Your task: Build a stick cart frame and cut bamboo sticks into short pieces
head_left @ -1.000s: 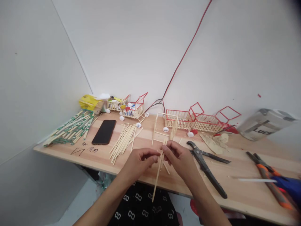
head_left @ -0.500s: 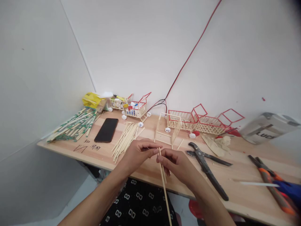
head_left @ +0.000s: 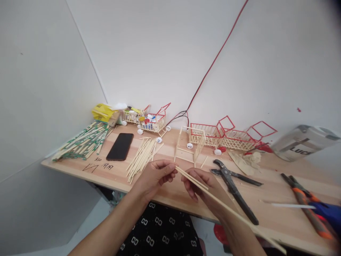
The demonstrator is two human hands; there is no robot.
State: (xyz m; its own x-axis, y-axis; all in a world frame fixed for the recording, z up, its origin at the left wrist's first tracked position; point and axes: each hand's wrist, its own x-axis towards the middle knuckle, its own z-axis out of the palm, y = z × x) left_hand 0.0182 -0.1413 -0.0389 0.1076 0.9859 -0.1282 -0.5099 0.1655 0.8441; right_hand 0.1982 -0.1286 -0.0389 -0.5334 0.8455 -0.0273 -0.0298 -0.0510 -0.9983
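Observation:
My left hand (head_left: 157,176) pinches the ends of two thin wooden sticks (head_left: 226,204) between thumb and fingertips. One stick is short; the long one slants down to the right across my right hand and forearm. My right hand (head_left: 201,181) is beneath the sticks, its fingers loosely curled and apart, gripping nothing that I can see. Just beyond my hands stands a small unpainted stick frame (head_left: 186,156). A pile of bare sticks (head_left: 141,156) lies beside my left hand.
Small stick carts with red rims (head_left: 207,131) and filled carts (head_left: 153,124) line the wall. A black phone (head_left: 119,146) and green-wrapped sticks (head_left: 82,142) are at left. On the right are black-handled cutters (head_left: 234,188), orange-handled pliers (head_left: 306,206) and a tipped container (head_left: 303,144).
The sticks have swung from pointing down toward me to slanting right over my right hand. My right hand has loosened from them, while my left hand now pinches their ends.

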